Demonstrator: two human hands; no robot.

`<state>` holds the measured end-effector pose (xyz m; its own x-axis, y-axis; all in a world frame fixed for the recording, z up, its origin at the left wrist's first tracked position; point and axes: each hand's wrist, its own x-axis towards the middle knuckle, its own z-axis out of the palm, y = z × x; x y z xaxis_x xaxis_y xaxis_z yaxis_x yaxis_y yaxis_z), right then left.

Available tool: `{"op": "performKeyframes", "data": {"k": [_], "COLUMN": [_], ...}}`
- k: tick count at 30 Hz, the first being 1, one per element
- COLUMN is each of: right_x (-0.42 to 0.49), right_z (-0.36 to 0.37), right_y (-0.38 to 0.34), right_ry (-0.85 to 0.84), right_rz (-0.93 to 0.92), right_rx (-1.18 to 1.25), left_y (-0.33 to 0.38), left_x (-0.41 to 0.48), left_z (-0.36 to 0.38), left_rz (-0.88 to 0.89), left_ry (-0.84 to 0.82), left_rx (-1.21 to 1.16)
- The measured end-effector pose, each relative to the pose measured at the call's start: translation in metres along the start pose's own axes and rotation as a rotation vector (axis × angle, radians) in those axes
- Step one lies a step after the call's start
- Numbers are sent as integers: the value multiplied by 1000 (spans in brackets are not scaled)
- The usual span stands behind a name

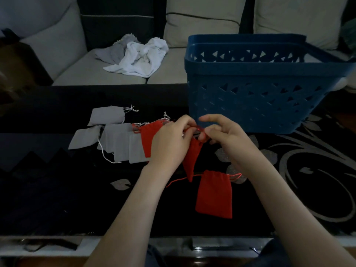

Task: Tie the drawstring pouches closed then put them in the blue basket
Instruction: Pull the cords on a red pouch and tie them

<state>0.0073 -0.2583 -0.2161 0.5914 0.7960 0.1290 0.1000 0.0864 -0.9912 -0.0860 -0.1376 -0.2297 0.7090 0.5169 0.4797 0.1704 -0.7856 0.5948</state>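
Left hand point(171, 140): pinching the red drawstring point(193, 128)
Right hand point(224, 136): pinching the same drawstring
Held red pouch point(189, 162): hanging below both hands
Blue basket point(250, 97): standing just behind
Grey pouches point(115, 141): lying left, partly hidden by the left hand

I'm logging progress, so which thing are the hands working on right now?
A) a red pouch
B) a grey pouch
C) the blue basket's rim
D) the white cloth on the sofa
A: the left hand and right hand both pinch the cord of a red pouch that hangs between them.
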Motion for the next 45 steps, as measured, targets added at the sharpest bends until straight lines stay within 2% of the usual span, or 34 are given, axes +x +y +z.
{"op": "performKeyframes", "data": {"k": [3, 7, 11, 16, 19, 23, 26, 28, 33, 37, 39, 41, 45], "right_x": [0, 0, 0, 2, 6, 14, 15, 15, 14, 8, 4, 1, 0], "right_z": [0, 1, 3, 5, 3, -15, -23, -21, -20, -13, -8, -3, 6], "right_y": [0, 1, 1, 5, 5, -2, -2, 0, 1, 4, 1, 1, 2], "right_ry": [-21, 22, 129, 342, 414, 546, 600, 555, 409, 261, 155, 93, 51], "right_rz": [27, 14, -12, -3, 16, 130, 219, 220, 223, 171, 131, 117, 132], "right_rx": [19, 18, 28, 81, 333, 1019, 1168, 1117, 801, 296, 59, -64, -70], "left_y": [4, 6, 8, 6, 5, 0, -4, -4, -5, -5, -1, 6, 15], "left_x": [0, 0, 1, 1, 0, 1, 1, 0, 2, 8, 10, 9, 3], "left_z": [0, 3, 4, 4, 4, 0, -1, -2, -4, -7, -10, -11, -14], "left_rz": [102, 133, 143, 122, 60, -100, -194, -216, -307, -471, -430, -357, -231], "left_ry": [132, 105, 67, 62, 82, 87, 39, 17, 30, -89, -94, -93, -121], "left_rx": [-2, -88, -168, -138, -112, -57, -30, -2, -72, -359, -384, -417, -474]}}
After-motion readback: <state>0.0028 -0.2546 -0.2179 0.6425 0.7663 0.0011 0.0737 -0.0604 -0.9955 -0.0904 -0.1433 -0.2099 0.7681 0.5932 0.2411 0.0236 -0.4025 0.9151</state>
